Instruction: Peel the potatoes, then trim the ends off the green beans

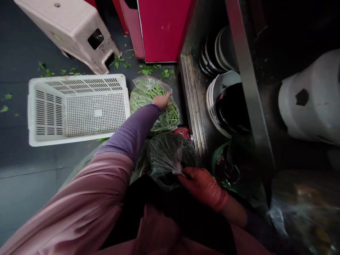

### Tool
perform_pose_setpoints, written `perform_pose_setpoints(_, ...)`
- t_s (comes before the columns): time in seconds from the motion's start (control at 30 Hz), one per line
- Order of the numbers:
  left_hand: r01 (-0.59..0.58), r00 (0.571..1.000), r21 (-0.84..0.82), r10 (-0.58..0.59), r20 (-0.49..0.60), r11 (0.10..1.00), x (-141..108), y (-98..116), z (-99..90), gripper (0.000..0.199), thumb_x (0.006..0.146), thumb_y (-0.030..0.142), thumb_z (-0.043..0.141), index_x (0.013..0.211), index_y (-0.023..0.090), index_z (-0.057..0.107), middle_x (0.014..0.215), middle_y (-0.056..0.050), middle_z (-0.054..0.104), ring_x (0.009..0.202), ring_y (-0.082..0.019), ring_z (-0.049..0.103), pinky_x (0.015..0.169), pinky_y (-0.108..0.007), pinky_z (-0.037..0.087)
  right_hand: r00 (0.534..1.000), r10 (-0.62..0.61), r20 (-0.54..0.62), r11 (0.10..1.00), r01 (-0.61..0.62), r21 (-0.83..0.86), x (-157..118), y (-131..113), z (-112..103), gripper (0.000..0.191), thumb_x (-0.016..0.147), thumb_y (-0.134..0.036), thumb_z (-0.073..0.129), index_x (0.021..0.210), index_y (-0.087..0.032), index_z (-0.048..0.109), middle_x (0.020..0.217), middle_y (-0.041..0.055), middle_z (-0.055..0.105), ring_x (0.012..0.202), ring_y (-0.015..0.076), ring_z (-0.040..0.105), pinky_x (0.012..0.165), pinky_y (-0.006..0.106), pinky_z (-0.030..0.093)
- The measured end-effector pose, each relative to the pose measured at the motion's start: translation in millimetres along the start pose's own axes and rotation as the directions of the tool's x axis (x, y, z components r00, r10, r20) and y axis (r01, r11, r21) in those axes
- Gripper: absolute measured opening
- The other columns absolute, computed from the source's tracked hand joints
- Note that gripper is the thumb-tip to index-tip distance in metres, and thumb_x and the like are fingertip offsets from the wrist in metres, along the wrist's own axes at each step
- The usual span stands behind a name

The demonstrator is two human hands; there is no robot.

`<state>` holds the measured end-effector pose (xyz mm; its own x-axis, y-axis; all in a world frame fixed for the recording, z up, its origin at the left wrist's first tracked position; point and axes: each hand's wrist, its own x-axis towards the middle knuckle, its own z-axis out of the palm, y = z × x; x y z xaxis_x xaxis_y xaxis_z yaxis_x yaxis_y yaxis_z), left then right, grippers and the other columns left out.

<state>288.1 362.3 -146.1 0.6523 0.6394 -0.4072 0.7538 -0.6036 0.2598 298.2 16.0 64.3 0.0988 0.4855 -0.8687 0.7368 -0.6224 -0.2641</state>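
My left hand, bare below a striped purple sleeve, reaches onto an open clear plastic bag of green beans. Its fingers are bent at the bag's right part, and whether they grip beans or film cannot be made out. My right hand, in a red glove, is closed around the gathered neck of a second clear bag with dark green contents, close to my body. The bean bag lies on the floor beyond this second bag. Left of the beans stands a white perforated basket with nothing in it.
A pale plastic stool and a bright pink panel stand beyond. Leaf scraps litter the dark floor. To the right, a metal shelf frame borders stacked buckets; a large white container lies farther right.
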Motion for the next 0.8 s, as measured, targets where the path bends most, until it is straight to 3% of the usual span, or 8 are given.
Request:
perform_pose_setpoints(0.13,-0.109,0.993,0.059,0.107,0.044,0.992,12,-3,4.3,0.093,0.121,0.022,0.069,0.209,0.025,0.041,0.156,-0.023,0.091,0.155,-0.040,0.086,0.124,-0.042,0.066,0.999,-0.020,-0.027,1.000,0.020,-0.009,2,4,5,0.028,0.131,-0.034,0.076,0.117,-0.029,0.099,0.127,0.0078,0.102,0.127,0.0286,0.099,0.103,0.027,0.062)
perform_pose_setpoints(0.23,-0.114,0.992,0.061,0.111,0.057,0.992,15,-1,8.1,0.078,0.119,0.025,0.078,0.195,0.029,0.066,0.154,-0.020,0.094,0.156,-0.041,0.086,0.128,-0.044,0.067,0.999,-0.026,-0.031,0.999,0.026,-0.021,2,4,6,0.026,0.130,-0.034,0.076,0.118,-0.030,0.099,0.128,0.0072,0.102,0.128,0.0287,0.099,0.103,0.027,0.062)
perform_pose_setpoints(0.3,-0.078,0.993,0.074,0.071,0.098,0.994,13,3,9.8,0.059,0.119,0.029,0.081,0.178,0.023,0.084,0.155,-0.023,0.093,0.159,-0.044,0.085,0.131,-0.047,0.067,1.000,-0.007,-0.022,1.000,0.007,-0.031,0,0,3,0.027,0.131,-0.034,0.076,0.119,-0.030,0.099,0.128,0.0071,0.102,0.128,0.0279,0.099,0.101,0.026,0.061)
perform_pose_setpoints(0.4,-0.001,0.992,0.092,-0.010,0.123,0.996,3,11,9.5,0.046,0.121,0.023,0.073,0.161,0.012,0.093,0.156,-0.029,0.092,0.158,-0.045,0.086,0.131,-0.049,0.068,0.999,0.034,-0.004,0.998,-0.034,-0.058,-2,-9,-3,0.027,0.132,-0.034,0.075,0.123,-0.029,0.100,0.130,0.0081,0.102,0.132,0.0282,0.099,0.100,0.026,0.060)
perform_pose_setpoints(0.47,0.028,0.991,0.085,-0.039,0.126,0.996,-6,14,5.8,0.045,0.121,0.019,0.068,0.155,0.012,0.096,0.154,-0.028,0.093,0.156,-0.043,0.087,0.130,-0.047,0.069,0.999,0.050,0.011,0.995,-0.049,-0.085,-3,-14,-5,0.029,0.134,-0.036,0.073,0.129,-0.028,0.101,0.136,0.0100,0.101,0.137,0.0293,0.097,0.102,0.027,0.059)
perform_pose_setpoints(0.63,-0.009,0.994,0.081,0.000,0.111,0.997,-36,15,-18.7,0.041,0.118,0.024,0.069,0.145,0.016,0.100,0.140,-0.021,0.097,0.150,-0.038,0.090,0.122,-0.037,0.068,1.000,0.009,0.004,0.991,-0.008,-0.134,1,-17,-2,0.036,0.137,-0.039,0.066,0.144,-0.026,0.099,0.147,0.0143,0.099,0.147,0.0327,0.094,0.105,0.030,0.060)
perform_pose_setpoints(0.8,-0.054,0.997,0.133,0.046,0.062,0.990,-57,15,-59.0,0.041,0.123,0.025,0.064,0.141,0.010,0.098,0.126,-0.017,0.096,0.135,-0.033,0.089,0.114,-0.035,0.065,0.998,-0.055,0.019,0.984,0.057,-0.167,7,-20,-5,0.043,0.138,-0.040,0.062,0.150,-0.022,0.099,0.153,0.0175,0.096,0.154,0.0366,0.091,0.113,0.034,0.063)
